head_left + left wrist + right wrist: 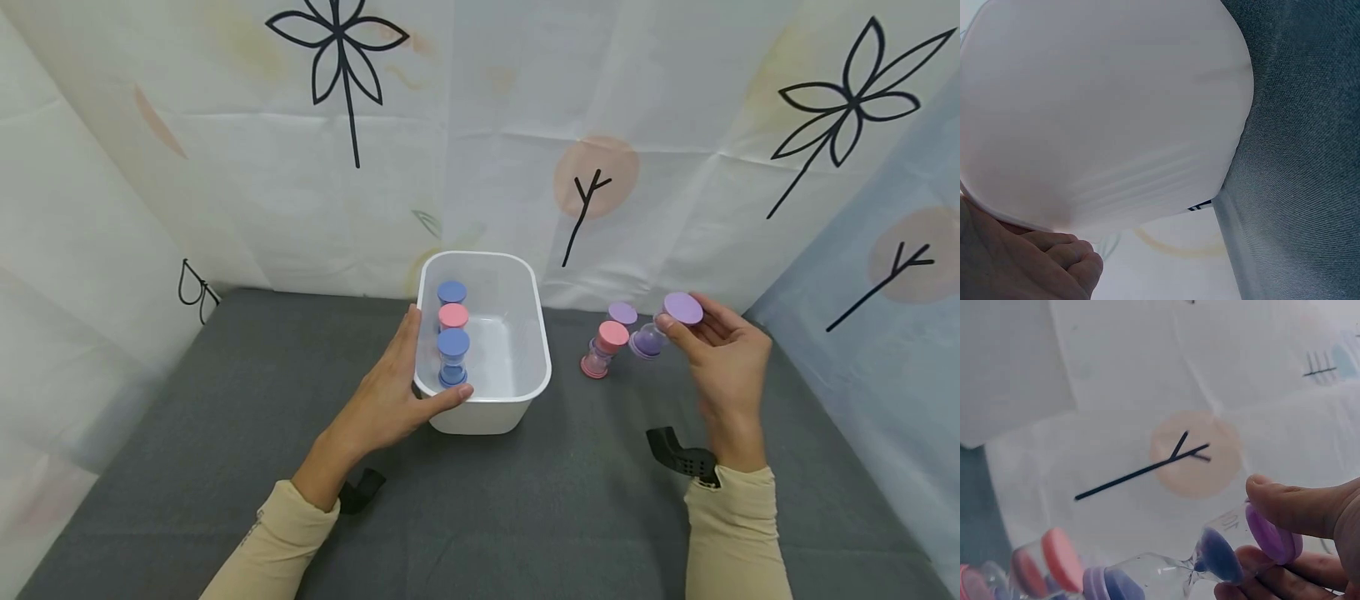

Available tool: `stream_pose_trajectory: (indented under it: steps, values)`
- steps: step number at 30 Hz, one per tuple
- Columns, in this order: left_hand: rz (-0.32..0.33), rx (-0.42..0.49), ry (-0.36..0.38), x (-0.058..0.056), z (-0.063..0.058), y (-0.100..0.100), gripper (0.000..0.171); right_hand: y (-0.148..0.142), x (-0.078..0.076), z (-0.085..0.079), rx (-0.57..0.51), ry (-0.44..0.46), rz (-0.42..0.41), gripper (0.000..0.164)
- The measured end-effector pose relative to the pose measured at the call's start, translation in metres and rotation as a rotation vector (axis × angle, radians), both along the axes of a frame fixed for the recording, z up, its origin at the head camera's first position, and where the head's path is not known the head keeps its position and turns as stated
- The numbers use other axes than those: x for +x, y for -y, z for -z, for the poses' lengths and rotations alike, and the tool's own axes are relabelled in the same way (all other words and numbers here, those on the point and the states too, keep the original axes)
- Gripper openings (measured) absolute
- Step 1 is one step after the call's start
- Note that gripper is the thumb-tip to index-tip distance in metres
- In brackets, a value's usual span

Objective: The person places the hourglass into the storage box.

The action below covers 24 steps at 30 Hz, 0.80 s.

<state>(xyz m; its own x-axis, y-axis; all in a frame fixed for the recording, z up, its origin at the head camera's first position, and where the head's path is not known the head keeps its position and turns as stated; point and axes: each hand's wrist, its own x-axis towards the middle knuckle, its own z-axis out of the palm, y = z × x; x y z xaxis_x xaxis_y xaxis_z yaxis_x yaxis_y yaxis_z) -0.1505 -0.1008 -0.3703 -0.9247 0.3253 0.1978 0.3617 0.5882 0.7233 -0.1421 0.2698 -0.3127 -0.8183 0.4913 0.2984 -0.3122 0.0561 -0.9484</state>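
Observation:
My right hand [731, 358] pinches a purple-capped hourglass [682, 308] by its top cap, thumb on one side and fingers on the other. In the right wrist view its clear glass [1169, 572] shows purple sand in both bulbs, and it is tilted. Beside it stand a pink hourglass [611, 336] and another purple-capped hourglass [622, 312], partly hidden. My left hand [390, 396] holds the white plastic bin [544, 367] at its left side, thumb over the near rim. Inside, along the left wall, two blue hourglasses [453, 342] and a pink hourglass [453, 316] stand in a row.
A dark grey cloth [480, 517] covers the table. Behind it hangs a white patterned curtain [495, 192], close to the bin's far end. More curtain [885, 350] hangs along the right side. Black straps [682, 457] sit at both wrists.

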Motion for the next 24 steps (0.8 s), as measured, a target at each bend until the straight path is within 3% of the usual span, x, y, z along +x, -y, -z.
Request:
stream_pose_trajectory:
  steps: [6, 13, 24]
  values:
    - [-0.002, -0.003, 0.016, 0.001, 0.000, 0.000, 0.122, 0.017, 0.013, -0.016, 0.040, -0.025, -0.068, 0.048]
    - [-0.001, -0.001, 0.019, 0.001, 0.000, 0.000, 0.121, 0.042, 0.025, -0.028, 0.021, -0.122, -0.219, 0.048]
    - [0.003, -0.005, -0.004, -0.001, 0.001, 0.001, 0.121, 0.075, 0.030, -0.026, -0.003, -0.248, -0.361, 0.054]
